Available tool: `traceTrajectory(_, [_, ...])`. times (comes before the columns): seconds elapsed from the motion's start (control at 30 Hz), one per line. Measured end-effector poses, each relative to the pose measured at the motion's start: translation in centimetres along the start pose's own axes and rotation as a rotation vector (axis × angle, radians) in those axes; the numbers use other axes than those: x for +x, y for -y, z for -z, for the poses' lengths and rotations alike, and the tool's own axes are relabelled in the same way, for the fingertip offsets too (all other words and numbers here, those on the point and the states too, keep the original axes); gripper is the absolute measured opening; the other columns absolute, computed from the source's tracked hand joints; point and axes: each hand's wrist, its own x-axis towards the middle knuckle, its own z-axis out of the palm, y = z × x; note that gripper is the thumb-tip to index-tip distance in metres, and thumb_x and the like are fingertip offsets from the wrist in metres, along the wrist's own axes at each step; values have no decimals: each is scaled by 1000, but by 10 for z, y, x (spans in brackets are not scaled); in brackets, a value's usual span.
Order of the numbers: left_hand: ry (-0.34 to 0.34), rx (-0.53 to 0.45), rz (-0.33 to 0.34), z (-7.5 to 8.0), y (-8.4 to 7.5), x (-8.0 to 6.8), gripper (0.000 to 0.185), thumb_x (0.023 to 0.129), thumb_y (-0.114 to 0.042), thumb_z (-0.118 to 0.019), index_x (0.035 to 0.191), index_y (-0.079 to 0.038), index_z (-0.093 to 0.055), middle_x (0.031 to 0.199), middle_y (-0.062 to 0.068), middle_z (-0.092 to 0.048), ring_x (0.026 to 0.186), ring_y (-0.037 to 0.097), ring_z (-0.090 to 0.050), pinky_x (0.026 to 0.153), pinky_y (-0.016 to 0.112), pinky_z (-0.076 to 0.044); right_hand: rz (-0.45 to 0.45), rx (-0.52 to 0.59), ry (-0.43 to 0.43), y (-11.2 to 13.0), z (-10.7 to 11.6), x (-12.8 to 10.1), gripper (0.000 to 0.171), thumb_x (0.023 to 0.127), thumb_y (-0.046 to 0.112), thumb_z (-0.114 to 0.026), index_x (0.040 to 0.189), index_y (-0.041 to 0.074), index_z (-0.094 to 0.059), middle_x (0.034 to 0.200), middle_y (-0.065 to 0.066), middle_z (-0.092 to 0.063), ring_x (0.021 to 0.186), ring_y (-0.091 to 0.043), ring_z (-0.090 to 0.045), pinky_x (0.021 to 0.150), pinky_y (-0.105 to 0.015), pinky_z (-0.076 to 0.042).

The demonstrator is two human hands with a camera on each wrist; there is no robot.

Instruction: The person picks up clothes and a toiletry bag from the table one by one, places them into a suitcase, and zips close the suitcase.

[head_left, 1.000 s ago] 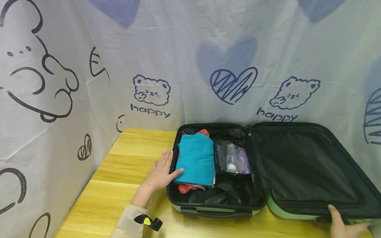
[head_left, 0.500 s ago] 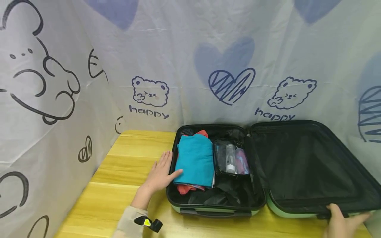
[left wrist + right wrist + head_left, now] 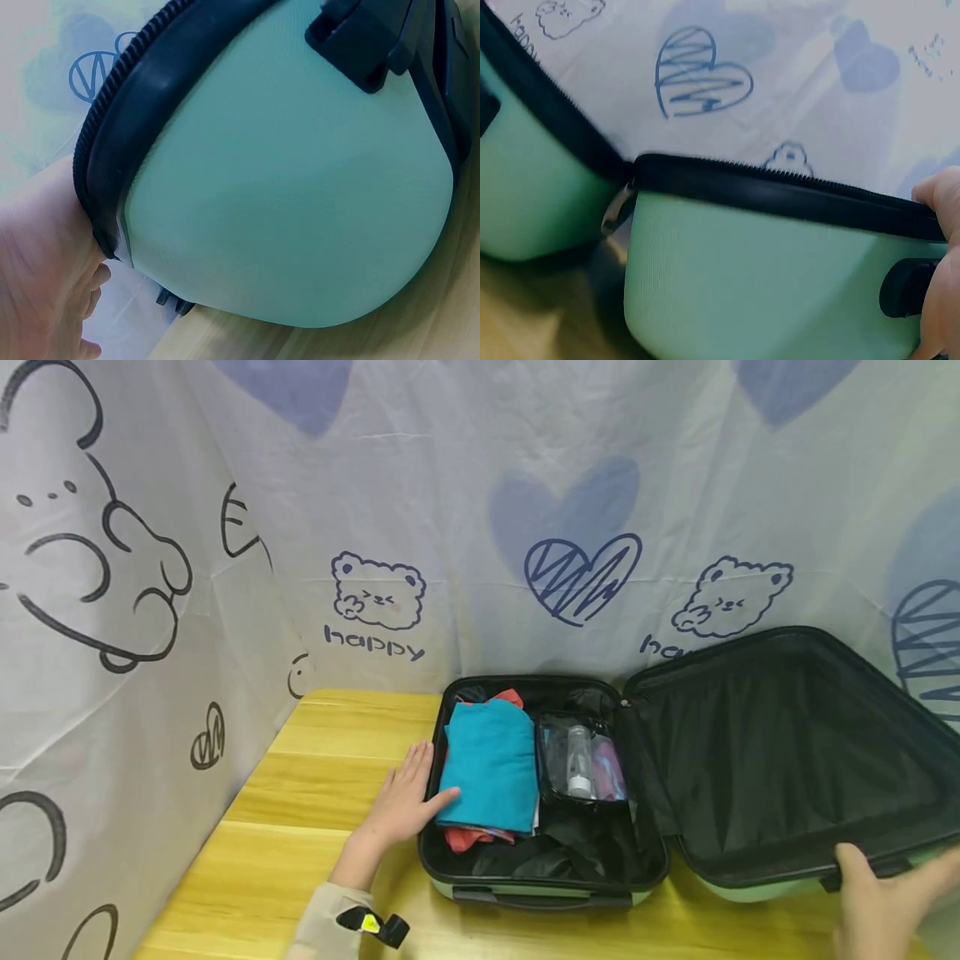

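Two hands work on a mint-green suitcase [image 3: 525, 885] that lies open on the yellow wooden desk [image 3: 315, 777]. The left hand [image 3: 408, 793] lies flat with straight fingers on the left rim of the packed half, the thumb touching the folded blue shirt [image 3: 491, 764] inside. Under the shirt a red cloth [image 3: 468, 837] shows, and just beside it to the right sits a clear pouch [image 3: 581, 760] holding a small bottle. The right hand [image 3: 885, 906] grips the near edge of the lid [image 3: 787, 760], thumb over the black rim and fingers under the green shell; in the right wrist view the fingers curl around that edge next to a black handle [image 3: 904, 289]. The lid is tilted up off the desk, its black lining facing the packed half. A white cloth backdrop [image 3: 450, 485] printed with bears and hearts hangs behind the desk.
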Motion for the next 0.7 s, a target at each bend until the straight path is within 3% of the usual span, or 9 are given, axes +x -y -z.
traceTrajectory(0.23, [8,1,4,0,-1,0,93,93,-66,-45,157,-10,-7,166,8,-5,154,26,-4,120,60,-12,282,-123,-8,26,-6,-11,92,87,0,-48,158,29,3,163,9,16,148,-1,16,106,-29,-22])
traceTrajectory(0.43, [14,-2,5,-1,0,-1,93,93,-66,-44,157,-11,-6,166,7,-5,154,25,-3,121,60,-11,586,-138,28,38,-7,-18,93,82,-2,-56,158,10,-3,165,0,10,151,-13,15,121,-30,4])
traceTrajectory(0.57, [12,-6,4,0,-1,0,93,93,-65,-45,157,-10,-7,166,7,-4,154,26,-3,121,60,-11,685,-138,41,41,-10,-25,93,80,0,-58,156,3,-5,165,-9,8,152,-18,13,121,-28,3])
traceTrajectory(0.7, [10,-13,3,1,-2,0,92,93,-64,-46,157,-9,-7,166,7,-5,154,26,-3,120,61,-10,796,-145,37,45,-16,-31,90,77,12,-57,153,-5,-10,162,-24,7,152,-27,12,121,-29,5])
